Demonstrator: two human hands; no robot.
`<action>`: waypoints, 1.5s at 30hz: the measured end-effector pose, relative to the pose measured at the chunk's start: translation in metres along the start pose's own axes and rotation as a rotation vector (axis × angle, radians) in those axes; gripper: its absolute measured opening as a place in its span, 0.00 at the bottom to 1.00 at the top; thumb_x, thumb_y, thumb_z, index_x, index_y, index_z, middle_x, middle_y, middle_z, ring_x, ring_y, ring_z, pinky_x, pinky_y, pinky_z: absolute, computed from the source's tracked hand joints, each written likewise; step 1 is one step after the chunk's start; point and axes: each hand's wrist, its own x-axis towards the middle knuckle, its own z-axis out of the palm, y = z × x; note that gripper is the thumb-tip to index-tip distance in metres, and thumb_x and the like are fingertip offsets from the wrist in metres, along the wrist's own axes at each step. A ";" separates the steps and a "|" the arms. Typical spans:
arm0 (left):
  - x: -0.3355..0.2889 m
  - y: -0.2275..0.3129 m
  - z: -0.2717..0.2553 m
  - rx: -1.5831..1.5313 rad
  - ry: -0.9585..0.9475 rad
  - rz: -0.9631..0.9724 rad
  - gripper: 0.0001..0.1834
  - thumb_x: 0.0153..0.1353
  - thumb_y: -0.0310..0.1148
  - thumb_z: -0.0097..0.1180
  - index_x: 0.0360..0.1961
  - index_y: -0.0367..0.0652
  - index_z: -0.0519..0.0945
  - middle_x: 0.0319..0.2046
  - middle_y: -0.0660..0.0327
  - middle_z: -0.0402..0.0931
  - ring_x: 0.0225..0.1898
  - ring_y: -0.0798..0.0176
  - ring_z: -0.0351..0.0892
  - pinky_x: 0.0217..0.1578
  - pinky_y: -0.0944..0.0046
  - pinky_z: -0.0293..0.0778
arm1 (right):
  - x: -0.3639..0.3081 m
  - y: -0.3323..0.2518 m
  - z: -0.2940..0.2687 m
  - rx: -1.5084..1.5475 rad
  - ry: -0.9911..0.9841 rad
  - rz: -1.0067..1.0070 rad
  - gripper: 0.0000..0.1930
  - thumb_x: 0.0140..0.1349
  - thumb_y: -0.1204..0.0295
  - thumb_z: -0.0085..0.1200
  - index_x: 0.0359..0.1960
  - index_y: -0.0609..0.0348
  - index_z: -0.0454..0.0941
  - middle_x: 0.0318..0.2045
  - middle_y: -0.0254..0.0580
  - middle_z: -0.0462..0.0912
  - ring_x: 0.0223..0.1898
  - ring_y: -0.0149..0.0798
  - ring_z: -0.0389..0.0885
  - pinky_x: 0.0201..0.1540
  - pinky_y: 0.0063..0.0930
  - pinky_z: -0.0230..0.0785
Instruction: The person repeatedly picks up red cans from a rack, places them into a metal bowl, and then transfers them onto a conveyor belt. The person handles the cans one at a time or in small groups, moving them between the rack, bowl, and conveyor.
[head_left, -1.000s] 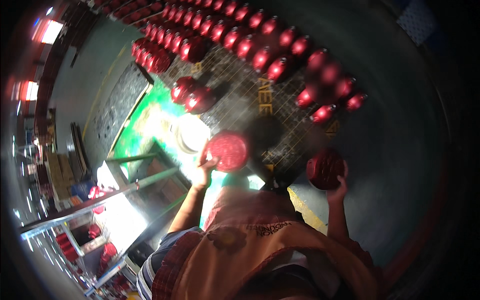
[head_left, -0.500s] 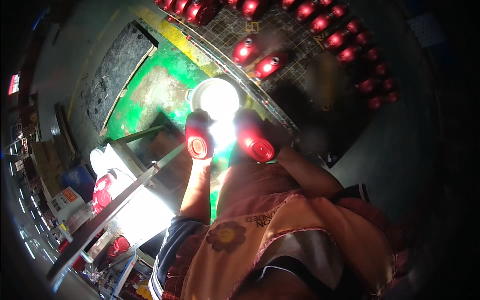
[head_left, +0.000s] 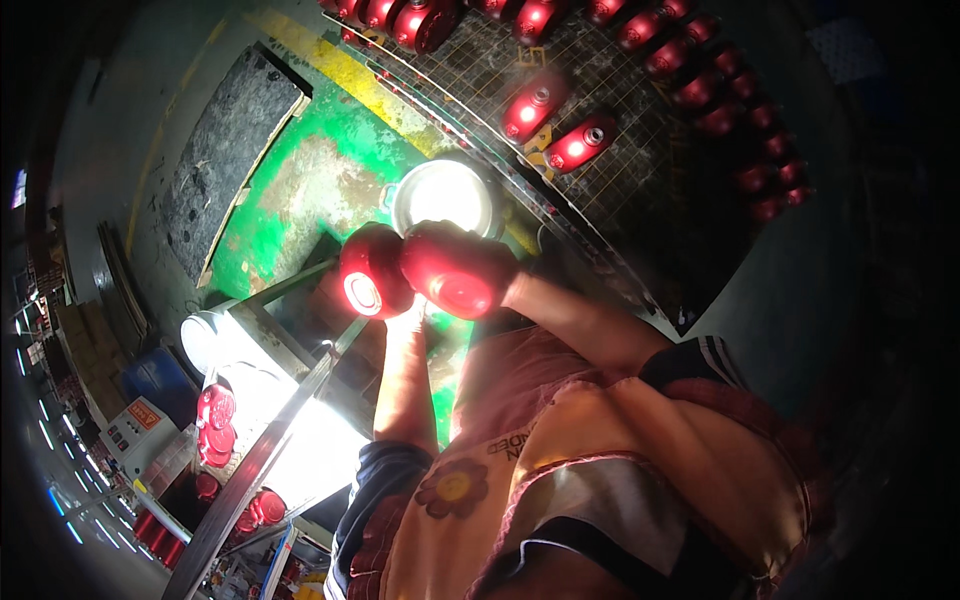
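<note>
Two glossy red bottles are held side by side in front of me with their round bases turned toward me. My left hand (head_left: pixel 407 312) grips the left red bottle (head_left: pixel 372 283), which hides most of its fingers. My right hand (head_left: pixel 503 262), dark and partly hidden, is closed round the right red bottle (head_left: pixel 447 270). The two bottles overlap in view; I cannot tell whether they touch. Just beyond them stands a round pale metal pot (head_left: pixel 486 203) with a side handle, its inside washed out by glare.
At the upper right, a dark, grid-marked table (head_left: pixel 630 200) bears several red bottles with metal necks; one red bottle (head_left: pixel 582 143) stands near its edge. A metal bar (head_left: pixel 250 455) crosses lower left, beside a brightly lit surface (head_left: pixel 315 450). A dark board (head_left: pixel 235 150) lies on the floor.
Both bottles have come closer together; the right one has swung left and the left one slightly left. The view has shifted a little, so the table sits farther right.
</note>
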 end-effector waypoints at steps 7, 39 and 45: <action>0.013 0.004 -0.005 0.033 -0.006 0.002 0.35 0.66 0.53 0.51 0.68 0.48 0.63 0.63 0.48 0.67 0.55 0.43 0.73 0.53 0.42 0.74 | 0.016 0.033 0.025 0.725 0.168 0.079 0.43 0.47 0.58 0.69 0.64 0.59 0.64 0.60 0.48 0.69 0.62 0.47 0.68 0.66 0.35 0.60; 0.353 -0.098 0.139 2.550 -0.079 1.105 0.32 0.49 0.24 0.69 0.57 0.64 0.80 0.60 0.43 0.65 0.59 0.43 0.67 0.61 0.51 0.64 | -0.181 0.075 -0.189 -0.693 0.912 0.911 0.32 0.50 0.78 0.67 0.58 0.34 0.79 0.64 0.56 0.63 0.63 0.55 0.67 0.63 0.42 0.64; 0.309 -0.120 0.163 2.433 -0.392 1.102 0.23 0.47 0.29 0.66 0.48 0.55 0.85 0.60 0.48 0.69 0.59 0.43 0.69 0.59 0.47 0.64 | -0.129 0.031 -0.192 -0.621 0.814 0.806 0.31 0.57 0.66 0.64 0.64 0.37 0.72 0.69 0.59 0.56 0.67 0.58 0.61 0.67 0.51 0.56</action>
